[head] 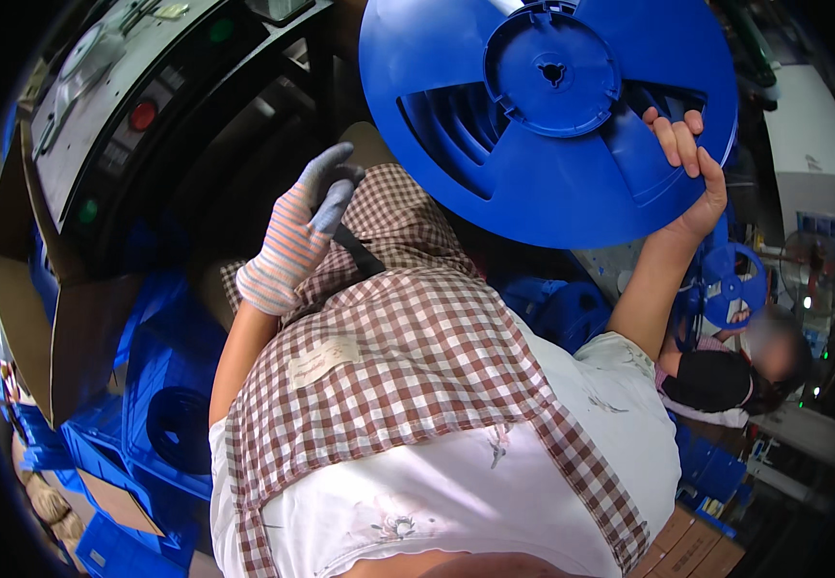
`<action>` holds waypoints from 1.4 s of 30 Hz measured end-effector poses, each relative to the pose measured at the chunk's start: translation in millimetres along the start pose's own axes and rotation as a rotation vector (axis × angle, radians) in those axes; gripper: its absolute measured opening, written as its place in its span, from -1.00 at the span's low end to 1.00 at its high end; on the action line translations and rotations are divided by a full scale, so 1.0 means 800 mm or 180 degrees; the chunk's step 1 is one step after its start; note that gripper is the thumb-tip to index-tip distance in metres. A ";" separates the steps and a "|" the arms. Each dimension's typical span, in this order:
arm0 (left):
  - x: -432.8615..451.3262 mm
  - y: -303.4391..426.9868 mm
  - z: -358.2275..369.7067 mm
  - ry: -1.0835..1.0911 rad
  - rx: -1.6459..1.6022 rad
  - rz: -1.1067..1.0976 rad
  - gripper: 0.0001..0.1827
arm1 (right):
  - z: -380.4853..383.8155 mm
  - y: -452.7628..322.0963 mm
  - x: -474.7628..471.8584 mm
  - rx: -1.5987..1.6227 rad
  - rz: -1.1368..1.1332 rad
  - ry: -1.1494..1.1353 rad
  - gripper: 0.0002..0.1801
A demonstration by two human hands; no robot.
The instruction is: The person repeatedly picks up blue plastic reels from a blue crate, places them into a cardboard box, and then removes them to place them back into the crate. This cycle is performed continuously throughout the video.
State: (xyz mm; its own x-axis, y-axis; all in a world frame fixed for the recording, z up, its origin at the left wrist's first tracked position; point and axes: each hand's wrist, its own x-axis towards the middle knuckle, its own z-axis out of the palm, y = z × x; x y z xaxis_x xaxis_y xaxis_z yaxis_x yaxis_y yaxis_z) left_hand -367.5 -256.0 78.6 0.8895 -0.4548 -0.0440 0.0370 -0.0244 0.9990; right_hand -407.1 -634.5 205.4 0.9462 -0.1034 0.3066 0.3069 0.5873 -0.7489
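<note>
My right hand [685,166], bare, holds the rim of a large blue plastic reel [533,180] at its lower right. Its fingers lie by one of the reel's cut-out windows. The reel has a round hub with a small keyed hole, and it faces me up in front of my body. My left hand [291,242] wears a striped knit glove with grey-coated fingertips. It hangs in the air near my checked apron [403,339], fingers bent and apart, with nothing seen in it.
A machine panel [118,137] with red and green buttons runs along the left. Below it are an open cardboard box [63,339] and blue plastic crates [165,448]. More blue parts [569,311] lie beyond my right side. Another person [721,376] at far right holds a similar reel [734,285].
</note>
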 end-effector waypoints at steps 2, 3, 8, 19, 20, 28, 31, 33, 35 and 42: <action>0.003 -0.001 0.004 0.0184 -0.0355 0.0151 -0.49 | 0.001 0.009 0.005 0.0193 0.0100 0.0021 -0.75; 0.005 -0.002 0.006 0.0262 -0.0535 0.0225 -0.46 | 0.003 0.013 0.006 0.0254 0.0115 0.0041 -0.75; 0.016 0.024 0.009 0.0143 -0.0677 0.0168 -0.34 | 0.020 0.017 0.007 0.0564 0.0142 0.0008 -0.76; -0.011 0.005 0.002 -0.0122 -0.1096 -0.0135 -0.51 | 0.046 -0.059 0.130 -0.3738 -0.2391 -0.1606 -0.72; -0.017 -0.004 0.002 -0.0051 -0.0989 -0.0130 -0.53 | 0.053 -0.048 0.155 -0.4728 -0.2398 -0.1498 -0.74; -0.101 -0.018 -0.007 0.0832 -0.0336 -0.0539 -0.58 | 0.027 0.095 0.354 -0.6391 -0.3935 -0.1306 -0.64; -0.137 -0.057 -0.024 0.1334 -0.0694 -0.0738 -0.60 | -0.011 0.166 0.346 -0.6691 -0.2620 -0.1433 -0.82; -0.152 -0.065 -0.020 0.1407 -0.0792 -0.0786 -0.61 | -0.024 0.180 0.331 -0.7139 -0.1411 -0.1363 -0.69; -0.156 -0.070 -0.022 0.1376 -0.0832 -0.0825 -0.61 | -0.026 0.186 0.329 -0.6940 -0.0897 -0.1492 -0.54; -0.120 -0.033 -0.024 0.0757 -0.0040 -0.0822 -0.60 | -0.040 0.105 0.232 -0.5734 -0.1124 -0.1308 -0.55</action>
State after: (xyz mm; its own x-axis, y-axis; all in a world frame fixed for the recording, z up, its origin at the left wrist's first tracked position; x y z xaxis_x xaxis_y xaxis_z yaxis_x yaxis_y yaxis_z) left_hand -444.8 -194.7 56.6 0.9312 -0.2149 -0.2945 0.2790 -0.1001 0.9551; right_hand -202.2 -630.1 181.0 0.8272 0.3185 0.4629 0.4411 -0.8785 -0.1837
